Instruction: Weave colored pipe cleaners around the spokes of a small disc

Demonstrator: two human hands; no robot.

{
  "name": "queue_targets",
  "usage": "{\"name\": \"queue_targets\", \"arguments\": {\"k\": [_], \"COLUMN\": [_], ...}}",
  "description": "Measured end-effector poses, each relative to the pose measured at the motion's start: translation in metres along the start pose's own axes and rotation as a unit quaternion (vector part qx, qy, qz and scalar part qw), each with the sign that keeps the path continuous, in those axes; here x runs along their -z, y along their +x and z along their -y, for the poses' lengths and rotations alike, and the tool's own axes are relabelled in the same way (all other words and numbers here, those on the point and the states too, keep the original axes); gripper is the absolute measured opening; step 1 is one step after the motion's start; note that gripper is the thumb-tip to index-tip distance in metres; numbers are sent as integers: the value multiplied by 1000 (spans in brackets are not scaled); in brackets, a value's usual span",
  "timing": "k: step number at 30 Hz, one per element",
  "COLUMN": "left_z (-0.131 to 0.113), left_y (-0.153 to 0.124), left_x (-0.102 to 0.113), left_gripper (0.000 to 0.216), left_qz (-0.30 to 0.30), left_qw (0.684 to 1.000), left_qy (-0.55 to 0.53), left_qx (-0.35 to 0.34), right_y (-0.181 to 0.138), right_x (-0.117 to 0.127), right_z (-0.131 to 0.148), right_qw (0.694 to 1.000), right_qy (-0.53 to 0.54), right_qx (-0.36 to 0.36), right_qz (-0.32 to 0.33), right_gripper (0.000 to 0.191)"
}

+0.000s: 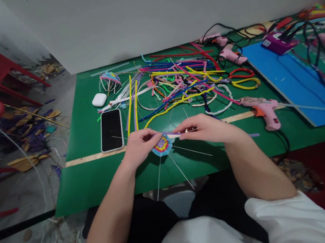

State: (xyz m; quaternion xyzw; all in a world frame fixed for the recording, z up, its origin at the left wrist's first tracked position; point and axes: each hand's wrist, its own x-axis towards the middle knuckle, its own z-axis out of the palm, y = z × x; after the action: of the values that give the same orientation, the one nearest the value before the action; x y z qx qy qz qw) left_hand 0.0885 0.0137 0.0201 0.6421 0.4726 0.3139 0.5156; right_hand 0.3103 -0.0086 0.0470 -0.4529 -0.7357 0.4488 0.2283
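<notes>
A small round disc [164, 149] wound from pipe cleaners, with coloured rings and a light blue rim, is pinched at its upper edge by my left hand [139, 146]. Thin stiff rods fan out from it, several pointing down towards my lap. Across its top runs a purple pipe cleaner [168, 133], stretched between both hands. My right hand [206, 129] is closed, its thumb and fingertips on the purple strand just right of the disc. The fingers partly hide the strand's ends.
Behind my hands lies a heap of coloured pipe cleaners [174, 80]. A phone [111, 130], a white case [99, 100] and a small umbrella-like piece [109, 79] are to the left. Rightward are scissors [246, 84], a pink glue gun [268, 111], a blue board [295, 84] and cables.
</notes>
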Motion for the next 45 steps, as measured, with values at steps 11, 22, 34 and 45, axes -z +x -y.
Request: {"name": "queue_targets", "arguments": {"k": [11,22,34,45], "left_z": [-3,-14,-16,-11], "left_y": [5,-4,-4,-3], "left_x": [5,1,-3,-5], "left_gripper": [18,14,16,16], "left_qz": [-88,21,55,69], "left_qw": [991,973,971,963], "left_qy": [-94,-210,-199,-221], "left_qx": [34,92,121,136], "right_y": [-32,9,9,12], "right_x": [14,-23,-28,-33], "right_z": [28,-8,2,-5], "right_qw": [909,972,973,972], "right_qy": [-270,136,125,162], "right_qx": [87,45,117,81], "right_qz": [-306,-189,-154,-149], "right_gripper": [15,15,10,10]}}
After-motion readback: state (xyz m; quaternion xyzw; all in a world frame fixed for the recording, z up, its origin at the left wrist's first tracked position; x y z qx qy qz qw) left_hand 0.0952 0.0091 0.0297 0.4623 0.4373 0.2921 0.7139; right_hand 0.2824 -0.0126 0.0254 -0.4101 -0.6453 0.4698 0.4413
